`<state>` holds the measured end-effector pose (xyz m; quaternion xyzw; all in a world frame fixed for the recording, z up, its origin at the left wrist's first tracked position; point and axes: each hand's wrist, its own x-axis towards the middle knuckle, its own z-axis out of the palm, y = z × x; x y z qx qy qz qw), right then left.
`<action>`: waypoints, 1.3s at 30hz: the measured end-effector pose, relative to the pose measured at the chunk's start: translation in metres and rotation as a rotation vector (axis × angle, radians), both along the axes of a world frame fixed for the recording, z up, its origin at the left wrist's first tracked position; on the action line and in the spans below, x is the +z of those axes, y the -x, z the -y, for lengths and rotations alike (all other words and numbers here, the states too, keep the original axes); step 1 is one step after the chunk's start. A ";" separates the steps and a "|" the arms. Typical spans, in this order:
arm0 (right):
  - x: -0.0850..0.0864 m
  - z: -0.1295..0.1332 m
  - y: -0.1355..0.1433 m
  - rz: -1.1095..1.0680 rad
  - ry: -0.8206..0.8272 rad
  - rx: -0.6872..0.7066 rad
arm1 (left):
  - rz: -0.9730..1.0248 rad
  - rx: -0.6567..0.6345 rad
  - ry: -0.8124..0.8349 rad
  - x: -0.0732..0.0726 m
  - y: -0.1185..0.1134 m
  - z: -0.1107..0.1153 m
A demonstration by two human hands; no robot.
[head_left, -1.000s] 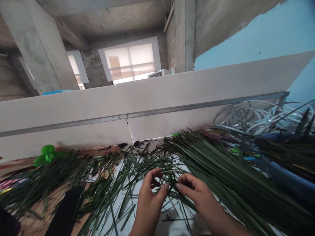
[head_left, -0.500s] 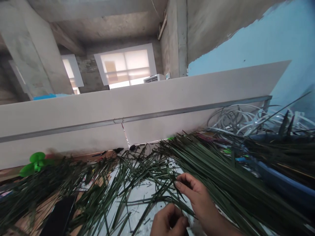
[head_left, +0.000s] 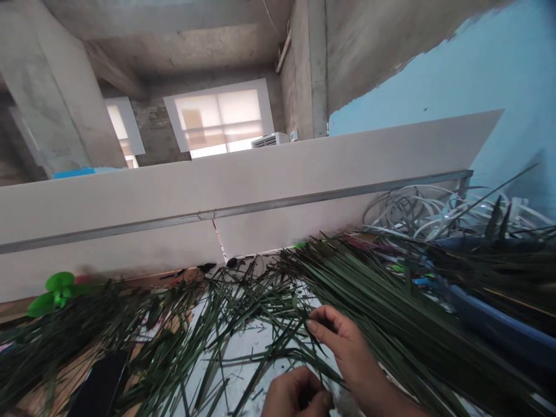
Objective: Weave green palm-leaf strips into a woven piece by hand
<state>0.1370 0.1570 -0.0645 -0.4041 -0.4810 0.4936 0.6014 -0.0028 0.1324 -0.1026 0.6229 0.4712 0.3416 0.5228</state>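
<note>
My right hand (head_left: 343, 341) pinches a dark green leaf strip (head_left: 300, 310) between thumb and forefinger, above the white tabletop (head_left: 249, 341). Closer to me and to the left, my left hand (head_left: 295, 394) is closed with its fingers curled. The leaf strip runs down between the hands, and its lower end seems to pass into the left fingers, though they hide the grip. Many loose cut leaf strips (head_left: 208, 347) lie scattered around both hands. A thick bundle of long green leaves (head_left: 369, 289) spreads out just right of my right hand.
A black phone (head_left: 98, 382) lies at the lower left, near a green fan-like object (head_left: 58, 292). On the right stand a blue basin (head_left: 490, 313) with dark leaves and coiled white strips (head_left: 417, 208). A white partition (head_left: 269, 174) with a metal rail closes off the back.
My left hand has dropped slightly towards me. The right hand keeps its pinch in nearly the same place. The whole view has shifted a little.
</note>
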 end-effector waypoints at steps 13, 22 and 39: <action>0.005 0.016 0.013 0.007 0.038 0.198 | -0.437 0.339 -1.093 0.050 0.048 -0.019; 0.007 0.020 0.012 0.003 0.076 0.224 | -0.095 0.394 -0.580 0.057 0.042 -0.011; 0.009 0.017 0.013 0.040 0.072 0.197 | -0.014 0.275 -0.516 0.055 0.029 -0.003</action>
